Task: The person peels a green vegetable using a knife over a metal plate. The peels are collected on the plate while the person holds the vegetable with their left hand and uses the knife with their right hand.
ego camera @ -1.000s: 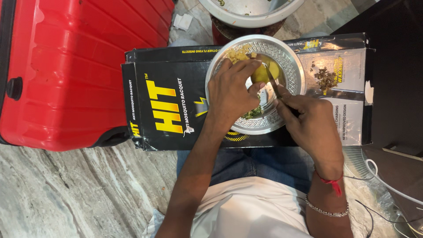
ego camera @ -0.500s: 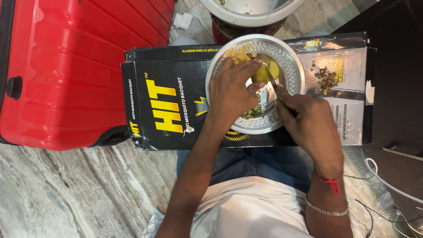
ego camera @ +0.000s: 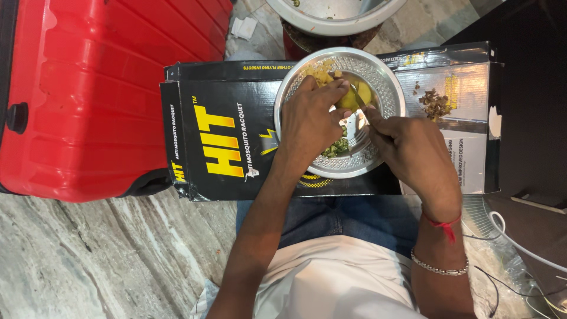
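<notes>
Head view: one camera, looking down.
Box: one flat black carton (ego camera: 224,142) with yellow lettering and a grey end panel, across the lap at centre.
Plate: one embossed steel plate (ego camera: 387,88) on the box, at 1 o'clock from frame centre.
Left hand (ego camera: 310,121): fingers pinched on a yellow food piece (ego camera: 348,100) in the plate.
Right hand (ego camera: 413,150): closed around a thin metal blade (ego camera: 358,97) touching that piece.
Suitcase: one, red (ego camera: 88,88), at 9 o'clock.
Bowl: one white rim (ego camera: 336,23) at 12 o'clock.
Scraps: one brown heap (ego camera: 436,103) on the grey panel, at 3 o'clock of the plate.

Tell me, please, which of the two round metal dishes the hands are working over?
The patterned steel plate on the black box, holding yellow food; the other, a white-rimmed vessel, sits beyond the box, untouched.
</notes>
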